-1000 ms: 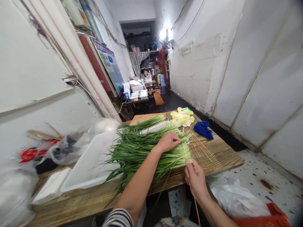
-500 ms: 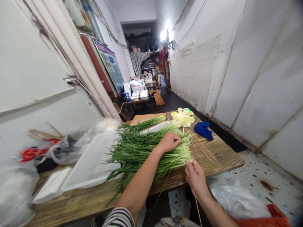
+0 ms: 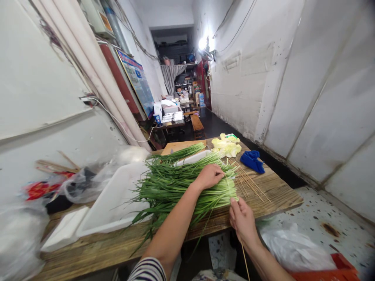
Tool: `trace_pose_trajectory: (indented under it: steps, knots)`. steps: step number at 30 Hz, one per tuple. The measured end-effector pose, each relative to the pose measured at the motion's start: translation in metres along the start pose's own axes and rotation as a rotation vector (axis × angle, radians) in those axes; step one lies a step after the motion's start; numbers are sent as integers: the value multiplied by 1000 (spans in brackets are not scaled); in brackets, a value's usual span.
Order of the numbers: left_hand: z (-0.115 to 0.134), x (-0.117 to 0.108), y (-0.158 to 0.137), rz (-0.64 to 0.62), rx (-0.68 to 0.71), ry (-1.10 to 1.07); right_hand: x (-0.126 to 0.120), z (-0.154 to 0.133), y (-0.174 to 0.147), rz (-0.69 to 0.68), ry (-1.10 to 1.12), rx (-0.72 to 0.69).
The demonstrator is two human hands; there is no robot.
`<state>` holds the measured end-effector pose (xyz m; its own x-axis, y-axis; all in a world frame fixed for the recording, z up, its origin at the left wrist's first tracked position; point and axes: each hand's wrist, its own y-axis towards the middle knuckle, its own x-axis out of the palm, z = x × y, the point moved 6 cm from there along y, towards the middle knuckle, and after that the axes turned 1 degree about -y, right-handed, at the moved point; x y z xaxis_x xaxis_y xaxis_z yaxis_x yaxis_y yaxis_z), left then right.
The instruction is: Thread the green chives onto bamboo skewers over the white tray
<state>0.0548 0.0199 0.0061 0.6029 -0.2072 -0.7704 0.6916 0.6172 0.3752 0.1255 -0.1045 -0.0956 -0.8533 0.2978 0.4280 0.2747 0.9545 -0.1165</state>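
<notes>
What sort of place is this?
It looks like a room where food gets made ready, maybe at a small eatery, though I can't be sure. Long green stalks and thin skewers lie on a wooden table, and pale packs are stacked farther back.

The table (image 3: 278, 197) is grained wood, the skewers (image 3: 252, 182) wooden, the tray (image 3: 117, 195) smooth plastic.

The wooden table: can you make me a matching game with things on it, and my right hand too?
Things:
1. cloth
2. crinkled leaves
3. tray
4. right hand

Matches:
A. white
B. holding a thin stick
C. blue
D. pale yellow

Right pairs: 1-C, 2-D, 3-A, 4-B
</notes>
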Motion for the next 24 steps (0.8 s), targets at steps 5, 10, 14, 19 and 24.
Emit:
trace_pose_trajectory:
  steps: [5,10,14,19,24]
  knots:
    - [1,0,0,-15,-12,17,0,0,-1,-1,4,8]
    - [-1,0,0,-13,-10,24,1,1,-1,2,22,19]
    - [-2,1,0,-13,8,21,1,2,-1,14,31,24]
    - [-2,2,-1,0,14,19,2,2,-2,19,33,14]
    - [-3,2,-1,5,9,3,2,3,-2,23,37,23]
